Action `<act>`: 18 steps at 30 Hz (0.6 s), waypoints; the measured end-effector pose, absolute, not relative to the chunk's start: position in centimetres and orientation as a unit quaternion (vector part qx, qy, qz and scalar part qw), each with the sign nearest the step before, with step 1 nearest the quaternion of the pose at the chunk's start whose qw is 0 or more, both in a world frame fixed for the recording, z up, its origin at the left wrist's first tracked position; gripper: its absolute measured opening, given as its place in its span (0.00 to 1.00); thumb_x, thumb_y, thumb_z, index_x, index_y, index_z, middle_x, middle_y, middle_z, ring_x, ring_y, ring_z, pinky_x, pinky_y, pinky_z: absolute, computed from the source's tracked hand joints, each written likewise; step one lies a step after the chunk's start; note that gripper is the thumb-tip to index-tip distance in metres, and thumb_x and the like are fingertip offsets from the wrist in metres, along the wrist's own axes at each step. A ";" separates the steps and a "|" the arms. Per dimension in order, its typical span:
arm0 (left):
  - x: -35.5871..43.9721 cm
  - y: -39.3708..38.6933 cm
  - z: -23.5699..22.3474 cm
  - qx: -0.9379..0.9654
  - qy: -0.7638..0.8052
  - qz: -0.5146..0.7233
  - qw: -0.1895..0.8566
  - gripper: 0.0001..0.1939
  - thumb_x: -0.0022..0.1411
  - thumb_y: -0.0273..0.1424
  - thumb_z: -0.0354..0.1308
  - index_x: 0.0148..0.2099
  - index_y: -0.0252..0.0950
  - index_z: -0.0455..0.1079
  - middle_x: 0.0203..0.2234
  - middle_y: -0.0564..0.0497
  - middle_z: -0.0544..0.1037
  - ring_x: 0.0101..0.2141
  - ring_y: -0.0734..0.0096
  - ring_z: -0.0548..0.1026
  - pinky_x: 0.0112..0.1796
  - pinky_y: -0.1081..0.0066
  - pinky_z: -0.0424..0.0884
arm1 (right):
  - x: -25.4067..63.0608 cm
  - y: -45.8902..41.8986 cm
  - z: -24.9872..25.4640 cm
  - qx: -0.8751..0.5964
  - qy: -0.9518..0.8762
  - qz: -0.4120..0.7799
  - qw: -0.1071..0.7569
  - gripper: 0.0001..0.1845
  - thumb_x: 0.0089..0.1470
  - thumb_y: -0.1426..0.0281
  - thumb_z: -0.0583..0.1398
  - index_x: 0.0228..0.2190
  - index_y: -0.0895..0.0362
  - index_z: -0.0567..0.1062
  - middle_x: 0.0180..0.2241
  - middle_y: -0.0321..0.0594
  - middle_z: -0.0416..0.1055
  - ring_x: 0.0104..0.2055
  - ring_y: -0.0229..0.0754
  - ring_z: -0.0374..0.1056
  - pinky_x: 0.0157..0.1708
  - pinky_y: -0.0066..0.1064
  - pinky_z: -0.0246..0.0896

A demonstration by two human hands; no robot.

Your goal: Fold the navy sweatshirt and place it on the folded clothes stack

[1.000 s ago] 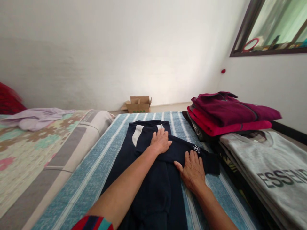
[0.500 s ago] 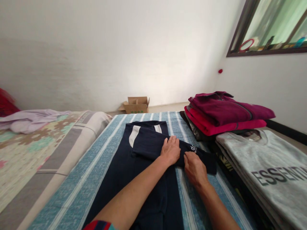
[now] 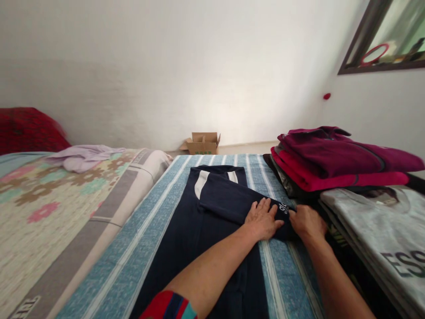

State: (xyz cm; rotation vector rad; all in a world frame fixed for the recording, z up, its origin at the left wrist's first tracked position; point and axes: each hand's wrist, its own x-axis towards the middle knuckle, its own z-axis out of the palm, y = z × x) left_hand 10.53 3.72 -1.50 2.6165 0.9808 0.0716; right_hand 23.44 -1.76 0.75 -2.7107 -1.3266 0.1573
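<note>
A navy long-sleeved top [image 3: 212,248] with white shoulder bands lies on a blue striped bed cover [image 3: 159,204]. One sleeve [image 3: 229,198] is laid across its body toward the right, with white lettering near the end. My left hand [image 3: 264,219] rests flat on that sleeve just left of the lettering, fingers spread. At the sleeve's end, my right hand [image 3: 308,223] is closed on the cloth, its fingers curled and partly hidden.
Folded maroon [image 3: 332,153] and red garments [image 3: 315,177] are stacked at the right, behind a pile topped by a grey T-shirt [image 3: 372,221]. A floral bed [image 3: 66,212] adjoins on the left, holding a lilac cloth [image 3: 83,157]. Beyond the far edge sits a cardboard box [image 3: 202,144].
Both hands have moved right along the sleeve. My right hand has gone from beside the lettering to the sleeve's end and closed there. The view has turned slightly left.
</note>
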 end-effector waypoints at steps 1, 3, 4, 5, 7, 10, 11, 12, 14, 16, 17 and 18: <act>10.5 3.7 -1.5 0.922 0.344 0.024 0.176 0.33 0.64 0.48 0.39 0.64 0.34 0.50 0.65 0.41 0.47 0.64 0.57 0.41 0.60 0.53 0.41 | 23.5 -1.6 0.8 -0.898 -0.433 0.056 0.059 0.20 0.56 0.64 0.50 0.35 0.61 0.78 0.38 0.57 0.74 0.40 0.56 0.72 0.33 0.40 0.64; 10.6 3.7 -1.5 0.921 0.343 0.023 0.181 0.34 0.63 0.50 0.38 0.65 0.36 0.50 0.65 0.42 0.46 0.64 0.57 0.40 0.60 0.52 0.40 | 23.6 -1.3 1.0 -0.897 -0.436 0.051 0.048 0.20 0.56 0.65 0.49 0.34 0.62 0.78 0.38 0.58 0.74 0.41 0.56 0.72 0.34 0.40 0.64; 10.6 3.7 -1.6 0.921 0.344 0.022 0.183 0.34 0.63 0.50 0.38 0.65 0.36 0.50 0.65 0.42 0.45 0.64 0.58 0.40 0.60 0.53 0.40 | 23.6 -1.2 1.1 -0.893 -0.445 0.047 0.038 0.19 0.55 0.67 0.50 0.34 0.62 0.78 0.38 0.58 0.74 0.41 0.56 0.72 0.34 0.40 0.64; 10.6 3.7 -1.6 0.920 0.346 0.019 0.185 0.35 0.63 0.51 0.38 0.65 0.37 0.50 0.65 0.43 0.45 0.64 0.58 0.40 0.60 0.53 0.39 | 23.6 -1.1 1.2 -0.887 -0.459 0.042 0.030 0.17 0.54 0.69 0.51 0.34 0.62 0.78 0.38 0.58 0.74 0.41 0.56 0.72 0.34 0.40 0.64; 10.7 3.7 -1.8 0.919 0.348 0.016 0.187 0.35 0.62 0.52 0.37 0.65 0.38 0.48 0.66 0.44 0.44 0.64 0.58 0.39 0.60 0.52 0.39 | 23.6 -0.9 1.3 -0.876 -0.481 0.026 0.026 0.16 0.52 0.73 0.51 0.34 0.61 0.78 0.37 0.57 0.74 0.40 0.55 0.72 0.34 0.39 0.64; 10.7 3.7 -1.8 0.919 0.346 0.010 0.192 0.36 0.62 0.52 0.37 0.66 0.39 0.46 0.66 0.44 0.43 0.64 0.58 0.38 0.60 0.52 0.38 | 23.8 -0.7 1.4 -0.874 -0.484 -0.005 0.039 0.17 0.53 0.74 0.49 0.37 0.62 0.76 0.37 0.56 0.74 0.39 0.54 0.73 0.33 0.39 0.64; 10.6 3.7 -1.9 0.919 0.344 0.010 0.195 0.36 0.62 0.52 0.37 0.66 0.39 0.46 0.66 0.43 0.42 0.64 0.57 0.37 0.59 0.51 0.38 | 23.9 -0.7 1.3 -0.876 -0.481 -0.006 0.038 0.18 0.54 0.74 0.48 0.37 0.62 0.76 0.37 0.56 0.74 0.38 0.54 0.73 0.33 0.39 0.64; 10.6 3.7 -1.9 0.919 0.341 0.010 0.198 0.36 0.62 0.52 0.38 0.66 0.41 0.46 0.66 0.43 0.42 0.64 0.57 0.37 0.59 0.51 0.38 | 24.0 -0.7 1.2 -0.877 -0.479 0.000 0.034 0.18 0.54 0.74 0.48 0.38 0.62 0.75 0.38 0.56 0.74 0.38 0.55 0.73 0.33 0.40 0.64; 10.6 3.7 -1.9 0.920 0.334 0.013 0.202 0.34 0.62 0.53 0.38 0.66 0.44 0.48 0.66 0.44 0.41 0.64 0.56 0.36 0.59 0.50 0.38 | 24.2 -0.7 1.0 -0.877 -0.479 0.017 0.021 0.18 0.55 0.73 0.48 0.37 0.62 0.76 0.39 0.57 0.74 0.39 0.56 0.72 0.33 0.40 0.64; 10.5 3.8 -2.0 0.923 0.329 0.016 0.201 0.33 0.61 0.53 0.39 0.65 0.47 0.49 0.66 0.47 0.41 0.64 0.55 0.36 0.59 0.49 0.38 | 24.5 -0.7 0.7 -0.876 -0.482 0.020 0.012 0.18 0.56 0.72 0.48 0.36 0.62 0.76 0.39 0.58 0.73 0.39 0.55 0.72 0.33 0.40 0.64; 10.5 3.8 -2.0 0.924 0.327 0.016 0.199 0.32 0.61 0.53 0.39 0.65 0.48 0.49 0.66 0.48 0.41 0.64 0.55 0.37 0.59 0.48 0.38 | 24.6 -0.7 0.6 -0.875 -0.483 0.015 0.010 0.18 0.56 0.71 0.48 0.36 0.61 0.76 0.39 0.58 0.73 0.39 0.55 0.72 0.33 0.40 0.64; 10.5 3.8 -2.0 0.925 0.325 0.015 0.197 0.32 0.61 0.53 0.39 0.65 0.49 0.50 0.66 0.49 0.42 0.64 0.55 0.37 0.58 0.48 0.38 | 24.8 -0.7 0.5 -0.875 -0.485 0.009 0.006 0.18 0.56 0.71 0.48 0.36 0.61 0.76 0.39 0.57 0.74 0.38 0.54 0.72 0.33 0.40 0.63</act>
